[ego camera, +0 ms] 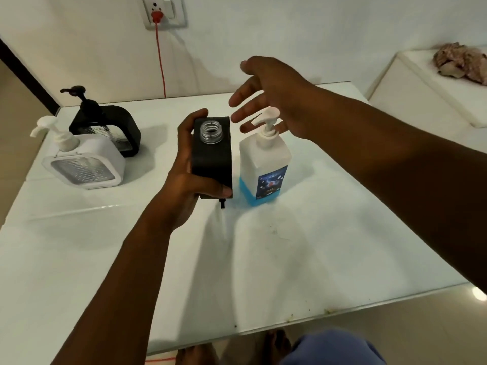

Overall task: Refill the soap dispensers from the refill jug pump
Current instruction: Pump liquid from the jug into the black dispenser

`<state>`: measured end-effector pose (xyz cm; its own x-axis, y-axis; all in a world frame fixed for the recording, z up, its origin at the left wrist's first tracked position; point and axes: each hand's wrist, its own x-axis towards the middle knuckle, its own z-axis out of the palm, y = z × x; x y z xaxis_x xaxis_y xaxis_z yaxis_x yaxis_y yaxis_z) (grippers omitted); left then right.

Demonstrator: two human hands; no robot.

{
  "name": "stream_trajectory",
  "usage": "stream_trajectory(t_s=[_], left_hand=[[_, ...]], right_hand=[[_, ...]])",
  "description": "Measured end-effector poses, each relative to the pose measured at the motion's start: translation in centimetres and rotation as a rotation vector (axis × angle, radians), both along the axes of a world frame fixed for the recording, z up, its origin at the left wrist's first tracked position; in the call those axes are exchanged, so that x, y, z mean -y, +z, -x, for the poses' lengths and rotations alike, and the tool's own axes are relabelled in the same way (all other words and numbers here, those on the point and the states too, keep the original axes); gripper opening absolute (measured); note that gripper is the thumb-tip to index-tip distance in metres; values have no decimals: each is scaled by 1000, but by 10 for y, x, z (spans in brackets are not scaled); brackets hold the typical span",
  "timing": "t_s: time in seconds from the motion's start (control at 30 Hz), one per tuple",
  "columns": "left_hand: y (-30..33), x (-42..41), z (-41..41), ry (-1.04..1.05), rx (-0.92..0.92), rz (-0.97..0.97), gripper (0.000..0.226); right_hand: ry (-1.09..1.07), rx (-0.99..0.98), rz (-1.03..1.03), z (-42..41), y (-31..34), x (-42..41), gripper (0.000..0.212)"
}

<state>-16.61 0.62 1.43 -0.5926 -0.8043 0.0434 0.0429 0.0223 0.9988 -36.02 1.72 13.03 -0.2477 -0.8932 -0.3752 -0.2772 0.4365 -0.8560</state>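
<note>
— Starting nearest: what lies at the front of the desk (303, 259)?

— Bare white surface, crossed by both forearms. Further in, the left hand (184, 188) grips a black dispenser (212, 159), thumb curled over its near lower end and fingers wrapped round its far left side.

— Which way does that dispenser point?

— Its long axis runs roughly upright, tipped a little toward the camera, so the clear threaded neck (210, 131) faces up. The neck is uncapped. Whether its base touches the desk I cannot tell.

— And the refill jug?

— The refill jug (263, 169) stands upright just right of the black dispenser, very close beside it, blue liquid low inside. Its white pump (267, 122) has the spout aimed left, toward the open neck.

— The right hand?

— The right hand (274, 101) hovers over the pump with fingers spread and straight, holding nothing; contact with the pump is unclear.

— Further back?

— At far left, a white dispenser (81, 164) stands with its pump on, and behind it a second black dispenser (110, 127) with a black pump. On the wall, a red plug (156, 17) sits in a socket, its cord hanging down.
</note>
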Motion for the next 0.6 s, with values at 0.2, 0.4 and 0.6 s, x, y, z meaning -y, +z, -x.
stream_trajectory(t_s=[0.2, 0.4, 0.6], left_hand=[[-4, 3, -10, -44, -44, -20, 142], [-6, 8, -18, -89, -92, -113, 146], [-3, 7, -16, -116, -120, -154, 152]], right_hand=[[-34, 36, 113, -4, -11, -5, 41], [-186, 28, 153, -5, -15, -1, 21], [-97, -31, 104, 2, -6, -8, 38]])
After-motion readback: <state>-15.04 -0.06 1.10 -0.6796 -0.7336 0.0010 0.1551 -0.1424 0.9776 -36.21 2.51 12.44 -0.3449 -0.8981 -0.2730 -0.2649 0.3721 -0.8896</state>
